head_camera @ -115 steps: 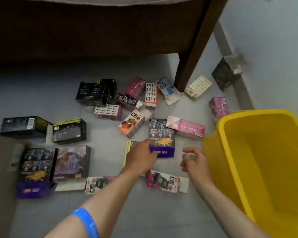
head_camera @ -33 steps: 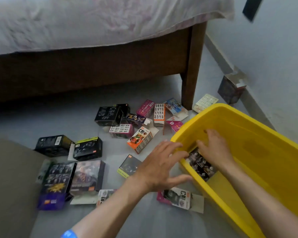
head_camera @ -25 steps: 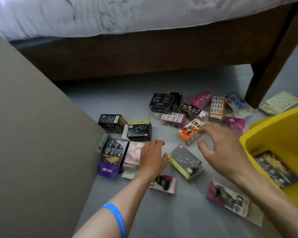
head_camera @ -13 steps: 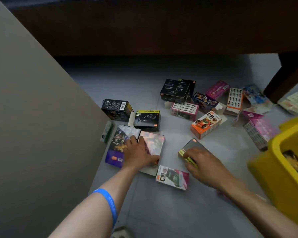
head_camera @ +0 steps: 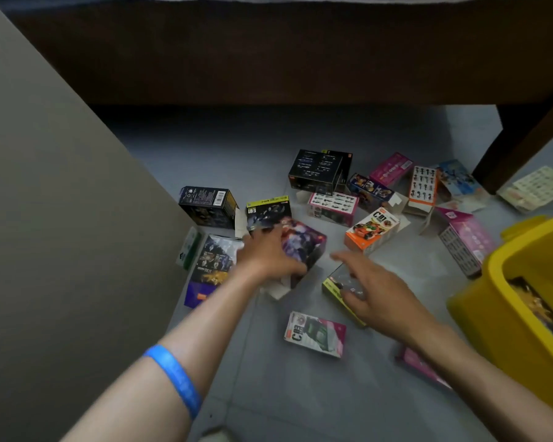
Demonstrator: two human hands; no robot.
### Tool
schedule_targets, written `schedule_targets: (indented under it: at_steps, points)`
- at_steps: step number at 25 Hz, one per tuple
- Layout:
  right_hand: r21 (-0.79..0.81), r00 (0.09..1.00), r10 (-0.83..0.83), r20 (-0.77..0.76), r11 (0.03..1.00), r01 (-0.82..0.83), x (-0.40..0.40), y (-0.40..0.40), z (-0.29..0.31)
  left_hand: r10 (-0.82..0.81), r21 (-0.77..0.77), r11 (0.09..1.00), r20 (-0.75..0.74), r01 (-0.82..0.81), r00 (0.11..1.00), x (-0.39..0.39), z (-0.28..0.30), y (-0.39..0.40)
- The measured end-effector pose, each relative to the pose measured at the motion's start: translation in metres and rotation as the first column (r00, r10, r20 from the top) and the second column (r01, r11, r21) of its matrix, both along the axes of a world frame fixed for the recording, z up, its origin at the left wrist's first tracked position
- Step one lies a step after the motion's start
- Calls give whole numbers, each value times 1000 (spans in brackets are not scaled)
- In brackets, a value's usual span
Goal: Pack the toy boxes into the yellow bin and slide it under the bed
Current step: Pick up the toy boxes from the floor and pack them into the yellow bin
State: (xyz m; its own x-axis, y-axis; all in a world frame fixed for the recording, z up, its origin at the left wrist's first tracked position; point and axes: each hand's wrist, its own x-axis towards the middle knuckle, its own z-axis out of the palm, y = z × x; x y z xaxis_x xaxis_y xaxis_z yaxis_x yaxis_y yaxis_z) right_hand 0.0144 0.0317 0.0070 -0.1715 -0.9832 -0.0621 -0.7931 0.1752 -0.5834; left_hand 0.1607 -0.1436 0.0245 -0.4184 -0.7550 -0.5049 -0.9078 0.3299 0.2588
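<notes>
Packing has barely begun: the yellow bin [head_camera: 505,301] at right holds only one box, most boxes lie on the floor, the left hand [head_camera: 268,260] grasps a purple box [head_camera: 304,244], and the right hand [head_camera: 374,291] hovers released over a green-edged box [head_camera: 332,287].

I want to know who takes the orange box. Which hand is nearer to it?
Right. The right hand has its fingertips just below the orange box, not touching; the left hand is farther left, gripping a purple box.
</notes>
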Motion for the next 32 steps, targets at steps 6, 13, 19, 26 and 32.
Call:
schedule_targets:
  at_steps: [6, 13, 19, 26, 32]
  points:
    - [-427, 931, -246, -269, 897, 114, -53, -1, 81, -236, 207, 913, -439, 353, 867, -89, 134, 14]
    - [-367, 632, -383, 674, 569, 736, -147, 129, 121, -34, 259, 779, -892, 571, 451, -173, 130, 99]
    - [-358, 546, -278, 790, 514, 779, -167, 209, 106, -80, 239, 718, -904, 654, 419, -221, 109, 179]
    - [-178, 412, -356, 839, 537, 825, -169, 225, 69, 61, 400, 709, -856, 581, 514, -229, 88, 210]
    - [-60, 417, -385, 823, 672, 738, -180, 235, 58, 253, 566, 692, -771, 448, 584, -233, 76, 218]
